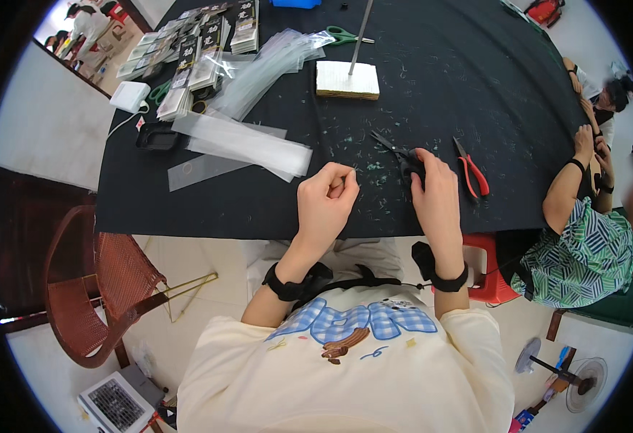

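My left hand (327,193) is closed in a pinch just above the black cloth, thumb and fingertips together. Whatever it holds is too small to make out. Curled round the black handles of a pair of scissors (387,143), my right hand (435,189) rests at the table; the blades point up and left, slightly apart. Small greenish scraps (371,167) lie scattered between my hands. To the right of my right hand are red-handled pliers (473,170). Clear plastic sleeves (258,148) lie to the left of my left hand.
A white block (347,79) with an upright metal rod stands farther back, near green scissors (342,36). Packaged bundles (204,54) pile up at the far left, by a black tray (157,136) and white box (129,95). Other people (583,238) sit along the right edge.
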`<state>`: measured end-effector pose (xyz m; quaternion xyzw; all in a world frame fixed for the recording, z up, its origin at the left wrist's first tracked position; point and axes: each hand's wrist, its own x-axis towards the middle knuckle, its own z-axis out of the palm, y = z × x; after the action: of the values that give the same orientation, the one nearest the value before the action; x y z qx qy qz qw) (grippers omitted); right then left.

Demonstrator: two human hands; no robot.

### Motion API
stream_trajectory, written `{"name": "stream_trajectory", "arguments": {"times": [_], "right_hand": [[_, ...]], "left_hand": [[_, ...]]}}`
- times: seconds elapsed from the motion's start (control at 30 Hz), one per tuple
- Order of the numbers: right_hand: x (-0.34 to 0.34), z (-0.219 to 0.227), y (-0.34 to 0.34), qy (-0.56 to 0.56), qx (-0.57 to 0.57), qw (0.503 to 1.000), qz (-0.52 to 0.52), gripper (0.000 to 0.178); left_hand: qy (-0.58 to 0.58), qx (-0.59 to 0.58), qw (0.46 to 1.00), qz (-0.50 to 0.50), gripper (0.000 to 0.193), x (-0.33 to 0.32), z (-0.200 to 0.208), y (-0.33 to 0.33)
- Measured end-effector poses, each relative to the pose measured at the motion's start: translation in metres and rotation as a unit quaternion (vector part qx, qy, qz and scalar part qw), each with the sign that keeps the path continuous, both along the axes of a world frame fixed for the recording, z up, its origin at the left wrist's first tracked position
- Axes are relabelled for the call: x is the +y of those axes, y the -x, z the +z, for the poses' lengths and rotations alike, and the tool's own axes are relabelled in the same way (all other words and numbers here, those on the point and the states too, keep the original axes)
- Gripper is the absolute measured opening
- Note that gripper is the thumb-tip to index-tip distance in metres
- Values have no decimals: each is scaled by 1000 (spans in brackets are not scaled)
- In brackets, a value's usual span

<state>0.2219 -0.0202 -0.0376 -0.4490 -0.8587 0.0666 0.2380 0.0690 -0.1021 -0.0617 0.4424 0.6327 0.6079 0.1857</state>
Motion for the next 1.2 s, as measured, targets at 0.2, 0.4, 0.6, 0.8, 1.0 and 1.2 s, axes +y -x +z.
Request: {"name": "stream_trajectory", "arguments": {"times": [0.2,0.4,0.6,0.8,1.0,1.2], "right_hand": [[2,7,-8,33,46,998,25,33],[-17,3,-12,170,287,939,80,48],[-28,-3,-13,207,243,942,102,74],[-39,4,0,209,216,944,136,83],[-40,11,6,112,134,972,155,75],[-39,9,8,94,147,970,170,67]], "left_hand": [[14,-72,997,-16,7,-4,4,1],[2,-143,989,-19,8,-4,2,2],[21,-177,983,-44,9,-6,19,2],[33,-177,983,-47,7,-10,34,-1],[34,-170,983,-68,5,-12,34,-2],[22,-179,979,-92,4,-13,32,-4]]}}
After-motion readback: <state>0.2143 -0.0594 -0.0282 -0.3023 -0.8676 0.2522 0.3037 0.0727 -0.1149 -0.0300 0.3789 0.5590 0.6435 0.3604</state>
